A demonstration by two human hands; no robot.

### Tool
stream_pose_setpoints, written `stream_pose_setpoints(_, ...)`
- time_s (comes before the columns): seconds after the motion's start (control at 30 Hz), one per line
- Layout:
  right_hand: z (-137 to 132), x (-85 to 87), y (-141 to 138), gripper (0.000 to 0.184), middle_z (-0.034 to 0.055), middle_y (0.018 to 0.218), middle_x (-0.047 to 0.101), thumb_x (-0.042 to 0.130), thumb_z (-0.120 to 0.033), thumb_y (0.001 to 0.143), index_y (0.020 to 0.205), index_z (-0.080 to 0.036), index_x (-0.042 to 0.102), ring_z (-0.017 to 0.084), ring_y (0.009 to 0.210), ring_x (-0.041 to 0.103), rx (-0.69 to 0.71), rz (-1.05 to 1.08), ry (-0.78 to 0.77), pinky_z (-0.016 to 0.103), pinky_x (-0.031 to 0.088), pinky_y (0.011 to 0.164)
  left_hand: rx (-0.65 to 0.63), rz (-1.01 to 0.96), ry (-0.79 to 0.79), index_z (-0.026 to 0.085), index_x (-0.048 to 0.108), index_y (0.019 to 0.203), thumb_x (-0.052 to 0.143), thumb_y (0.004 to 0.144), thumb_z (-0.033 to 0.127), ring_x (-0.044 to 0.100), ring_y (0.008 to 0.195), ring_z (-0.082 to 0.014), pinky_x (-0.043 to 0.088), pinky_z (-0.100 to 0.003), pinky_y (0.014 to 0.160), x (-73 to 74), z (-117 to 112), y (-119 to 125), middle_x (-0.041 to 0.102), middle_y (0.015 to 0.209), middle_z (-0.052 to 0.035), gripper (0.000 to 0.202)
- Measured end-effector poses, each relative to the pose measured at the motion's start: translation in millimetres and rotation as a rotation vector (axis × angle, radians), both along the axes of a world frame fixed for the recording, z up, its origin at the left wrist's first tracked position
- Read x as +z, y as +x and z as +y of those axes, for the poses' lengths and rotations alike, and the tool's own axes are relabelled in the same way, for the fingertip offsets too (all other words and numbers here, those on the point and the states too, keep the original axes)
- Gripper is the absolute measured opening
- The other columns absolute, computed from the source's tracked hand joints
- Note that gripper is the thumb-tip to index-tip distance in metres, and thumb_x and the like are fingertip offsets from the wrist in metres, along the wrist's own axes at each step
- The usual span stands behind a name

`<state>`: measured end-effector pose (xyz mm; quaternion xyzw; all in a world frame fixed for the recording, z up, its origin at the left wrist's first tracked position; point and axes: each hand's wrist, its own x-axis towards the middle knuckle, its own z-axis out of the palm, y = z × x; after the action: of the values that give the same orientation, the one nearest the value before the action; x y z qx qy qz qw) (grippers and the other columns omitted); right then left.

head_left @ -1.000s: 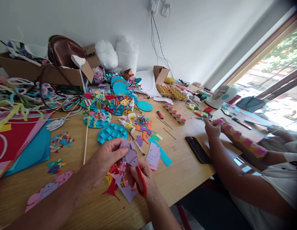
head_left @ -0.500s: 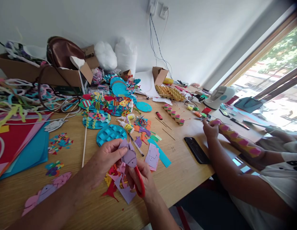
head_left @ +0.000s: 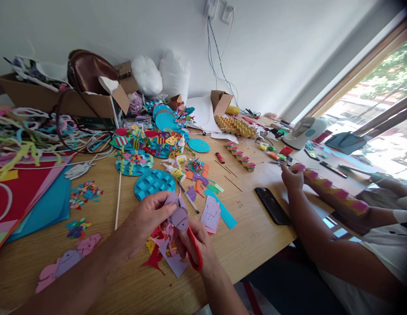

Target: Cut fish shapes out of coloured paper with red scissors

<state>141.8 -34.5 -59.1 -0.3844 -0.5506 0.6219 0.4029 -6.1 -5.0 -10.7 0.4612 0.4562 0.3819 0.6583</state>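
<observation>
My left hand pinches a purple paper fish cutout just above the wooden table. My right hand is closed around red-handled scissors, whose blades are hidden behind the fish. Under both hands lies a pile of red, yellow and purple paper scraps. A second purple fish drawing lies just to the right on a blue strip.
A co-worker's hand at the right holds a yellow and pink folded paper chain. A black phone lies near the table's edge. Blue paper discs, glue bottles, a wooden stick, coloured sheets and cardboard boxes crowd the table.
Both hands stay in place with the fish and the scissors. The view has shifted slightly, and the co-worker's hand has barely moved.
</observation>
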Motion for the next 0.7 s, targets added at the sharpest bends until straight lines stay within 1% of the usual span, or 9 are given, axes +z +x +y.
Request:
stream_pose_setpoints(0.1, -0.7, -3.5, -0.7, 0.052, -0.0063, 0.041, 0.042, 0.052, -0.066, 0.081, 0.065, -0.017, 0.052, 0.006, 0.036, 0.034, 0.000, 0.046, 0.009, 0.018, 0.027, 0.038, 0.025, -0.015, -0.019, 0.019, 0.056, 0.071, 0.061, 0.071, 0.039, 0.045, 0.048, -0.0085, 0.037, -0.021, 0.047, 1.2, -1.4, 2.5, 0.059, 0.060, 0.0029, 0.021)
stream_pose_setpoints(0.23, -1.4, -6.4, -1.0, 0.050, -0.0063, 0.042, 0.043, 0.052, -0.062, 0.084, 0.070, -0.015, 0.056, 0.005, 0.035, 0.033, 0.007, 0.083, 0.034, 0.017, 0.027, 0.037, 0.054, -0.014, -0.021, 0.019, 0.055, 0.066, 0.063, 0.068, 0.039, 0.042, 0.046, -0.0075, 0.034, -0.019, 0.044, 3.7, -3.6, 5.1, 0.055, 0.056, 0.0044, 0.022)
stream_pose_setpoints(0.4, -1.1, -6.1, -1.6, 0.050, -0.0061, 0.043, 0.043, 0.052, -0.062, 0.084, 0.065, -0.016, 0.053, 0.004, 0.034, 0.032, -0.003, 0.102, 0.038, 0.016, 0.025, 0.036, 0.069, -0.028, -0.008, 0.018, 0.056, 0.066, 0.064, 0.069, 0.039, 0.041, 0.048, -0.0078, 0.035, -0.019, 0.046, 2.2, -4.6, 6.1, 0.053, 0.055, 0.0049, 0.022)
stream_pose_setpoints(0.57, -0.9, -8.2, -2.3, 0.050, -0.0061, 0.043, 0.043, 0.052, -0.062, 0.084, 0.061, -0.018, 0.046, 0.005, 0.035, 0.033, -0.015, 0.091, 0.027, 0.017, 0.027, 0.036, 0.061, -0.031, -0.004, 0.018, 0.056, 0.068, 0.063, 0.070, 0.039, 0.041, 0.048, -0.0080, 0.034, -0.019, 0.046, 0.4, -4.5, 6.1, 0.052, 0.056, 0.0053, 0.022)
stream_pose_setpoints(0.7, -1.7, -9.7, -2.9, 0.050, -0.0062, 0.043, 0.043, 0.052, -0.063, 0.083, 0.061, -0.018, 0.044, 0.006, 0.035, 0.035, -0.017, 0.091, 0.016, 0.017, 0.029, 0.037, 0.075, -0.014, 0.003, 0.018, 0.056, 0.068, 0.063, 0.070, 0.038, 0.040, 0.049, -0.0082, 0.035, -0.019, 0.047, 0.1, -4.8, 6.1, 0.052, 0.057, 0.0055, 0.021)
